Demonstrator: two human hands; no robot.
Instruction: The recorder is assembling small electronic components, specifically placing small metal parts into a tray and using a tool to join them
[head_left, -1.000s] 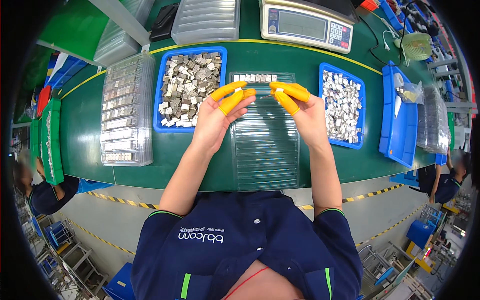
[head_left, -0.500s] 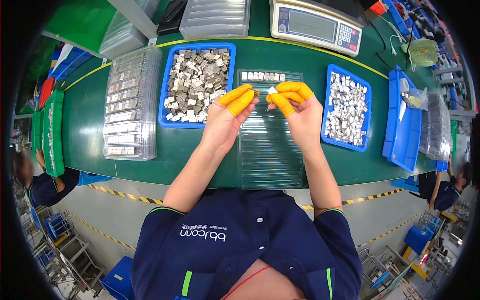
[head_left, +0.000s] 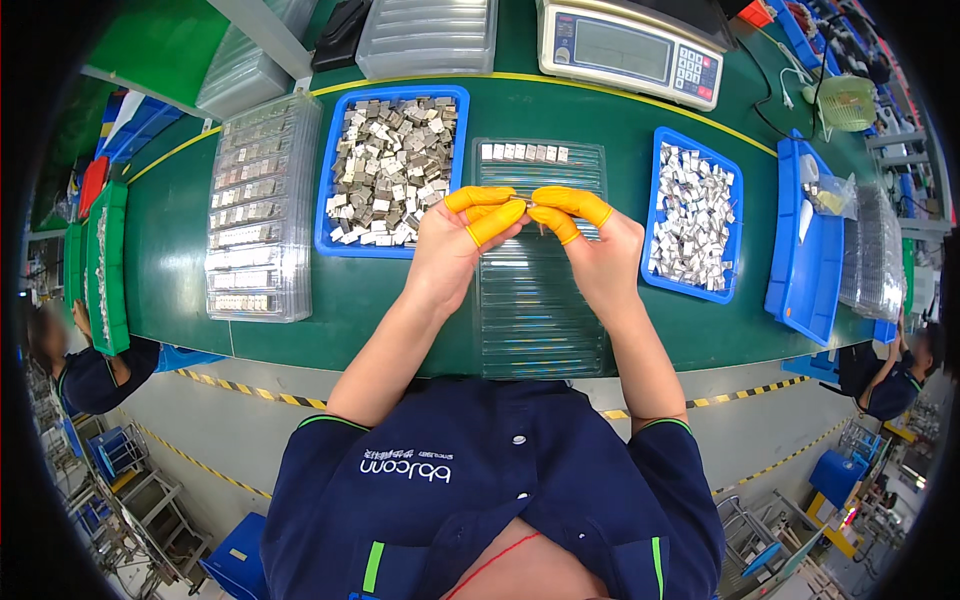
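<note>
Both hands wear yellow finger covers and meet above a clear ridged plastic tray point(head_left: 540, 320). My left hand point(head_left: 450, 240) pinches a small metal housing point(head_left: 523, 201), mostly hidden by the fingertips. My right hand point(head_left: 605, 245) is closed from the other side, fingertips against the same spot; the small white connector in it is covered except for a thin bit below. Along the tray's far end sits a row of several white-faced pieces point(head_left: 525, 153). Left of my hands, a blue bin point(head_left: 323, 205) holds many metal housings; on the right, another blue bin point(head_left: 739, 215) holds white connectors with thin pins.
A stack of filled clear trays point(head_left: 260, 210) stands at the left. Farther back are more clear trays point(head_left: 428, 40) and a digital scale point(head_left: 628, 52). At the right lies a tilted blue bin point(head_left: 800, 270) beside more clear trays point(head_left: 872, 255). Other people work at both sides.
My hands have come together. The metal housing in the left and the white connector in the right, apart before, now meet between the fingertips.
</note>
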